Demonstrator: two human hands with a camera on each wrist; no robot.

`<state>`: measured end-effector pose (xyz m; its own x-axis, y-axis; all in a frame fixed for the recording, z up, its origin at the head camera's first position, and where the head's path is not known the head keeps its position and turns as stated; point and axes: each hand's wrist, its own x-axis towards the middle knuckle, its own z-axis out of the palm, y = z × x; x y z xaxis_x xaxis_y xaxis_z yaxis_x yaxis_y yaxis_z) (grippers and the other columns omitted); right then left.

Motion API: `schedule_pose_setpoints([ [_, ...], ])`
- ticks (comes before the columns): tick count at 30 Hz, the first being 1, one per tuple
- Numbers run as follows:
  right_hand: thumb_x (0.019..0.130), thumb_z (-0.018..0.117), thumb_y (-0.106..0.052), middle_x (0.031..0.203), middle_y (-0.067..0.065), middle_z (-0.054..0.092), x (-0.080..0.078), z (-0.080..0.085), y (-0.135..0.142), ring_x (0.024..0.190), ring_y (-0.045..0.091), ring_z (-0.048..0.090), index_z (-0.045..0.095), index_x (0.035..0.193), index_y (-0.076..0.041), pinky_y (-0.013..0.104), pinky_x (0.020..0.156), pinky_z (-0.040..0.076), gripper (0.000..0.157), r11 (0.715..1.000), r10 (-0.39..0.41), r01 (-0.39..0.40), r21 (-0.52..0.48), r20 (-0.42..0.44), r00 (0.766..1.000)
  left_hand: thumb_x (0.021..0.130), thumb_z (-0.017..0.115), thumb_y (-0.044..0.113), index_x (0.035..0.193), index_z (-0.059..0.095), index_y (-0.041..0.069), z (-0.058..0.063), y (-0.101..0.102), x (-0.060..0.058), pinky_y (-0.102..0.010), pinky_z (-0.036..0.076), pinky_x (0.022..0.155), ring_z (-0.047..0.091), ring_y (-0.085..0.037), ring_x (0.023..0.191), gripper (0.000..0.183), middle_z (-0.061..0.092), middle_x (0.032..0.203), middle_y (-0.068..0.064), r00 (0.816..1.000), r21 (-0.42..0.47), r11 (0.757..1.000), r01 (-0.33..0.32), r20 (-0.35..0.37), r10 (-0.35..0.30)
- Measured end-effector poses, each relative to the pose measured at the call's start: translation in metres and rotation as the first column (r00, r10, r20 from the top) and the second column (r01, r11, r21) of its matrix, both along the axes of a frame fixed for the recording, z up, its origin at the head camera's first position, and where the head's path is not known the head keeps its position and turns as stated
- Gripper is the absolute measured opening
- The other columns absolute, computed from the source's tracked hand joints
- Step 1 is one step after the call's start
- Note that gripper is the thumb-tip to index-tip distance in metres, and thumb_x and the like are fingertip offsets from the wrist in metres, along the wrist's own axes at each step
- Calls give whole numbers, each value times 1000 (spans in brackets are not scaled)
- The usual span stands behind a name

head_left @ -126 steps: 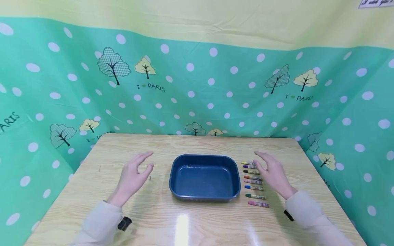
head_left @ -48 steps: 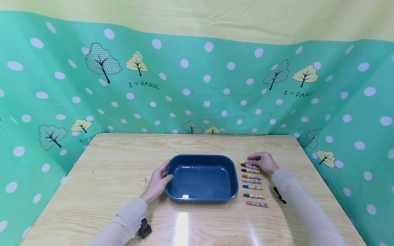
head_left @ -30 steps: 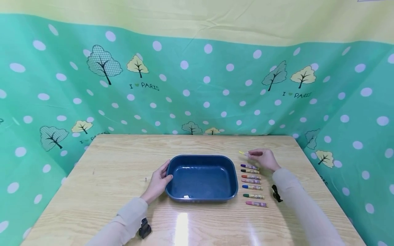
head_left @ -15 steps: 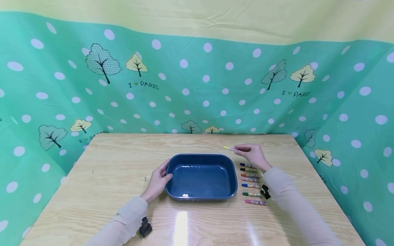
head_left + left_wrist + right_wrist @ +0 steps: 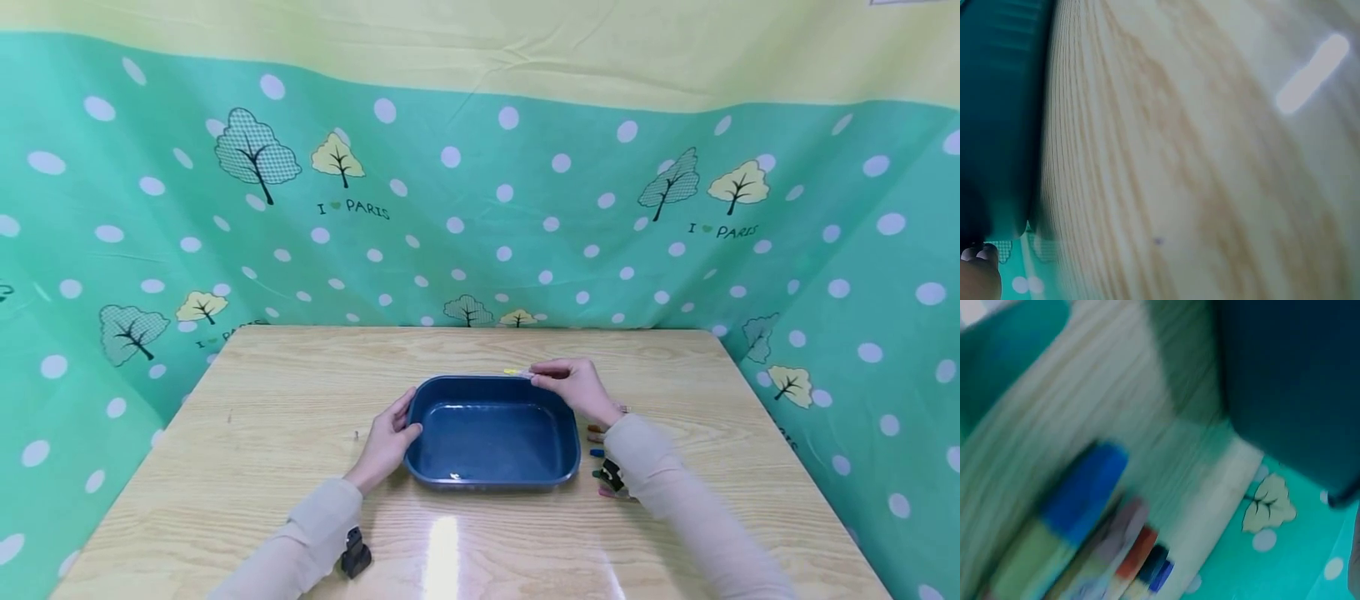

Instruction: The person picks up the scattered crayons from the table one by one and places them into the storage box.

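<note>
A dark blue rectangular basin [image 5: 489,442] stands mid-table. My left hand [image 5: 386,442] grips its left side, thumb over the rim and fingers along the outer wall. In my right hand [image 5: 577,387] a yellow crayon [image 5: 513,372] is pinched between thumb and fingertips, its yellow tip pointing left, over the basin's far rim. Right of the basin lies a column of crayons, partly covered by my right sleeve. The right wrist view shows a blue crayon [image 5: 1087,492], an orange-red crayon [image 5: 1137,552] and others close up, beside the basin's wall [image 5: 1291,381].
The wooden table [image 5: 300,367] ends at a green dotted curtain [image 5: 480,242] behind and at both sides. A tiny dark mark [image 5: 356,435] shows on the wood left of the basin. Black wrist cameras hang under both sleeves.
My left hand came to the basin's rim and stayed. My right hand picked the yellow crayon from the column's far end, lifted it and carried it left to the basin's far rim.
</note>
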<state>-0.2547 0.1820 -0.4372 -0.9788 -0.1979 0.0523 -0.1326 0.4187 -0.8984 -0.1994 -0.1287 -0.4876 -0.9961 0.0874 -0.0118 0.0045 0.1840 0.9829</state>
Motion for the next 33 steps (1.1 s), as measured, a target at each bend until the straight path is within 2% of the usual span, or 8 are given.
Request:
schedule_pose_setpoints([
  [15,80,69,-18,101,4,70,0,-17,-36,89,13,66,72,100,-14,27,75,57,21,999,36,-36,5,14,999,86,49,-7,142,31,1,-2,-1,0,-37,34,104,36,-33,130,59,31,146,-19,1000,10,1000,-14,10,14],
  [21,81,68,-18,101,3,69,0,-23,-41,87,12,66,72,99,-15,26,75,57,19,998,68,-68,17,46,997,86,48,-7,142,30,1,-2,-1,2,-37,33,105,34,-33,131,59,31,146,-20,1000,16,1000,-9,11,8],
  [27,81,68,-16,101,5,69,-1,-24,-42,88,14,66,72,99,-13,28,76,57,19,999,47,-47,15,51,998,85,49,-7,141,31,1,-1,0,3,-37,33,105,34,-33,131,60,31,146,-20,1000,25,1000,-16,8,16],
  [33,80,69,-14,95,2,69,-2,-26,-44,82,12,65,73,97,-12,26,71,57,17,992,32,-37,121,40,999,85,49,-8,141,31,1,0,0,2,-37,34,104,35,-33,130,59,32,145,-20,1000,26,1000,-17,9,17],
])
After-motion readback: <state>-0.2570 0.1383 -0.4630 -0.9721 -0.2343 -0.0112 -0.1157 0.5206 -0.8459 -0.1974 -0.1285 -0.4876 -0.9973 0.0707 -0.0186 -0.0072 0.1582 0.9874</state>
